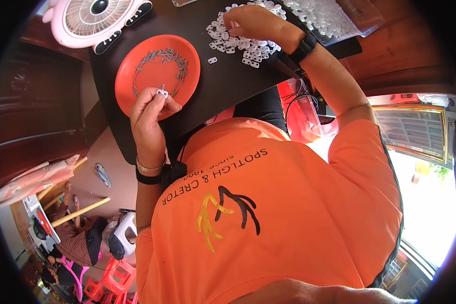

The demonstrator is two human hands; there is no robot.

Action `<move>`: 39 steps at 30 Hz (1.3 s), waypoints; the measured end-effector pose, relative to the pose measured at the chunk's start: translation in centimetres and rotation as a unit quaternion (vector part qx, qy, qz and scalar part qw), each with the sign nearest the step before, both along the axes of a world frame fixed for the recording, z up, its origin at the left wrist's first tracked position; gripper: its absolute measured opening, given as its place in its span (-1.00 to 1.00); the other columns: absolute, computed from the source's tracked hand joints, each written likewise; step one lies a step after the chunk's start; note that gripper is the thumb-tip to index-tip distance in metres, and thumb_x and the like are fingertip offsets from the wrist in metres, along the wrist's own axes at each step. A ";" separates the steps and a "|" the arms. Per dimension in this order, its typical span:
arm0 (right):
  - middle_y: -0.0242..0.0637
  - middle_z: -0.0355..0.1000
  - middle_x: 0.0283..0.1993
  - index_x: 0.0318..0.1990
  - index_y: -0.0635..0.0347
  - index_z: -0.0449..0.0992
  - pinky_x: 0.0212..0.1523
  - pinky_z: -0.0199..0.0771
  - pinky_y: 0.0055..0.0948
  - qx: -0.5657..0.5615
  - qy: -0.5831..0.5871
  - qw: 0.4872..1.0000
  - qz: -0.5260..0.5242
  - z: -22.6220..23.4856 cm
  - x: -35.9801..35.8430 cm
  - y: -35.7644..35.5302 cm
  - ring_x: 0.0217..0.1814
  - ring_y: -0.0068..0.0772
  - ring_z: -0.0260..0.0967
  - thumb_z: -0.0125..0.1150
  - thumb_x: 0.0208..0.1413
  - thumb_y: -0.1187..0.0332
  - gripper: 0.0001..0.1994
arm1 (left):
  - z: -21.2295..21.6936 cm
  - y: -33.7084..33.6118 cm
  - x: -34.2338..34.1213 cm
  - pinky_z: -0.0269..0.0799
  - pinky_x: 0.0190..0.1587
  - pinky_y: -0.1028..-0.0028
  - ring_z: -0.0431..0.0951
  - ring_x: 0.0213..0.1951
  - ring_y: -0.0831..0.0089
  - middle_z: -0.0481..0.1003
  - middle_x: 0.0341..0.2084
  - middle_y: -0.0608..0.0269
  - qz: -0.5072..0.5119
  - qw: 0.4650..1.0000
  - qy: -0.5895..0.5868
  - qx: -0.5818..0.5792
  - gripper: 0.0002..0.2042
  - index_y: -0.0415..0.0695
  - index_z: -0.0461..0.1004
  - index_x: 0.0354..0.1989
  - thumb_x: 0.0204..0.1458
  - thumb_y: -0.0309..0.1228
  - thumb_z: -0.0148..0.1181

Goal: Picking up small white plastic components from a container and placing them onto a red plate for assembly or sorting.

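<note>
My left hand pinches a small white plastic piece with a thin metal pin in it, just over the near rim of an orange plate. The plate holds a ring of several small metal pins. My right hand rests fingers-down on a heap of small white plastic pieces on a black board; whether it grips one is hidden. One loose white piece lies between the plate and the heap.
A pink and white table fan stands at the board's far left corner. A clear bag of more white pieces lies at the far right. Red plastic bags sit under the board. Red stools and other people are lower left.
</note>
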State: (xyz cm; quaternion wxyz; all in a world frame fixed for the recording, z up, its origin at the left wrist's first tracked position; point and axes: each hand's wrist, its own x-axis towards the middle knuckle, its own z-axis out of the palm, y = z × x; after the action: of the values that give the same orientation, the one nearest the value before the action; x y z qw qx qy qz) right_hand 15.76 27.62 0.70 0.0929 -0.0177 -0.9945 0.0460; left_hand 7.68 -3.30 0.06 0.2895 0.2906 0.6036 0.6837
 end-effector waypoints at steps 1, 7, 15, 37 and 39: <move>-0.05 0.49 -0.35 -0.33 0.19 0.53 -0.21 0.45 -0.15 0.039 0.067 0.996 0.033 -0.2 0.2 -0.2 -0.21 0.02 0.45 0.16 -0.08 0.29 -0.81 | 0.0 -0.1 0.1 0.40 -0.27 0.50 0.49 -0.44 0.46 0.47 -0.52 0.20 0.001 1.000 -0.018 0.001 -0.82 -0.27 0.38 -0.38 0.16 -0.43 -0.11; -0.10 0.49 -0.40 -0.30 0.26 0.49 -0.33 0.45 -0.44 -0.384 0.067 0.921 0.009 1.4 -0.3 -2.4 -0.35 -0.26 0.48 0.19 0.03 0.41 -0.88 | 0.1 -0.3 -0.5 0.38 -0.25 0.46 0.48 -0.41 0.41 0.45 -0.52 0.15 -0.007 0.999 -0.005 0.039 -0.81 -0.28 0.35 -0.37 0.17 -0.45 -0.18; -0.42 0.50 -0.32 -0.18 0.25 0.51 -0.24 0.44 -0.64 -0.682 0.064 0.722 0.099 1.4 -0.8 -13.2 -0.29 -0.67 0.41 0.16 0.16 0.46 -0.88 | -0.1 0.9 -0.9 0.44 -0.28 0.42 0.51 -0.41 0.34 0.48 -0.51 0.05 -0.070 0.979 -0.088 0.170 -0.82 -0.24 0.31 -0.40 0.16 -0.42 -0.19; -0.40 0.49 -0.31 -0.10 0.24 0.52 -0.30 0.46 -0.66 -0.746 -0.003 0.665 0.042 -0.1 -3.1 -14.3 -0.36 -0.66 0.40 0.16 0.16 0.40 -0.81 | 0.3 -1.6 -1.5 0.15 -0.53 0.60 0.21 -0.62 0.65 0.26 -0.67 0.38 0.069 0.997 0.010 0.023 -0.84 -0.24 0.33 -0.49 0.12 -0.46 -0.03; -0.39 0.49 -0.30 -0.10 0.24 0.52 -0.30 0.47 -0.66 -0.749 -0.008 0.661 0.044 -0.1 -3.1 -14.3 -0.35 -0.65 0.40 0.16 0.16 0.41 -0.81 | 0.1 -1.4 -1.2 0.13 -0.54 0.61 0.19 -0.62 0.67 0.25 -0.67 0.39 0.069 0.997 -0.004 0.028 -0.84 -0.23 0.33 -0.49 0.12 -0.47 -0.03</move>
State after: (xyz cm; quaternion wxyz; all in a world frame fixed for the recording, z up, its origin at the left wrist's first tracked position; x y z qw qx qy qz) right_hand 12.65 13.36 0.61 0.0381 -0.0380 -0.6246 0.7791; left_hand 6.48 -4.71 0.12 0.2357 0.2541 0.6018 0.7195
